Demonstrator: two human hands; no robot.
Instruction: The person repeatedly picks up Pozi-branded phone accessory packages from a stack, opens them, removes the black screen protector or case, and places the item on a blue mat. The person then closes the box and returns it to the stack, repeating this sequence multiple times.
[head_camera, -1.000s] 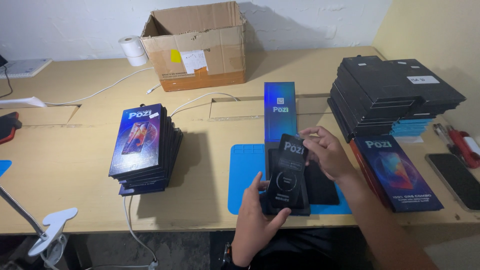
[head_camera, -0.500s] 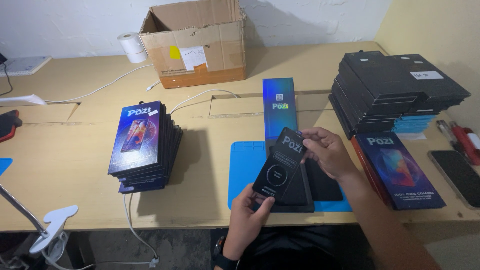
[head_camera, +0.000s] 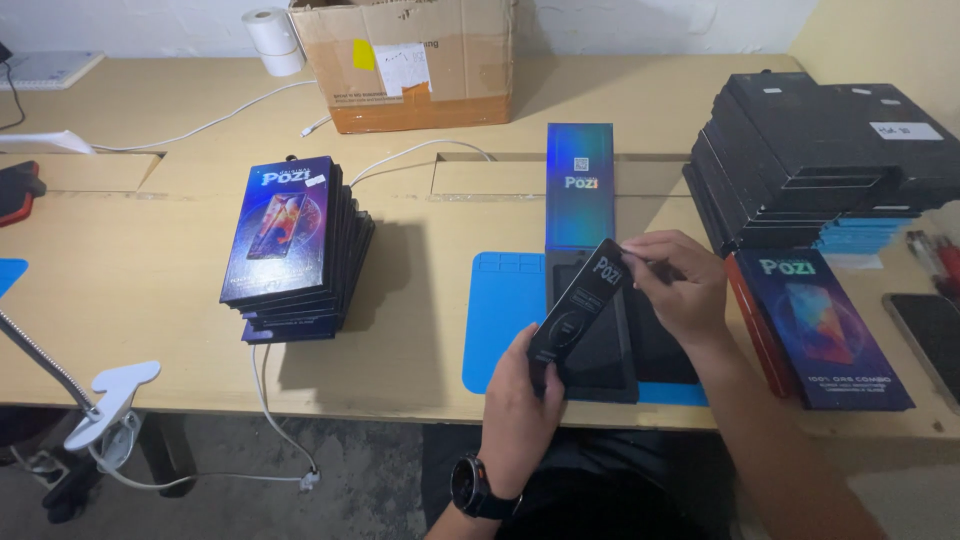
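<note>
Two hands | left hand (head_camera: 520, 400) grips black sleeve (head_camera: 580, 315) bottom | right hand (head_camera: 680, 290) pinches top

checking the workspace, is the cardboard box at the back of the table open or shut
Open: the cardboard box has its top flaps standing up. What is inside cannot be seen.

Wooden table (head_camera: 150, 270) bearing: blue mat (head_camera: 505, 320) at near edge; cardboard box (head_camera: 410, 60) and paper roll (head_camera: 272, 38) at far edge; stacked boxes (head_camera: 290, 250) left of the mat, black stack (head_camera: 820, 160) toward the right edge.
</note>
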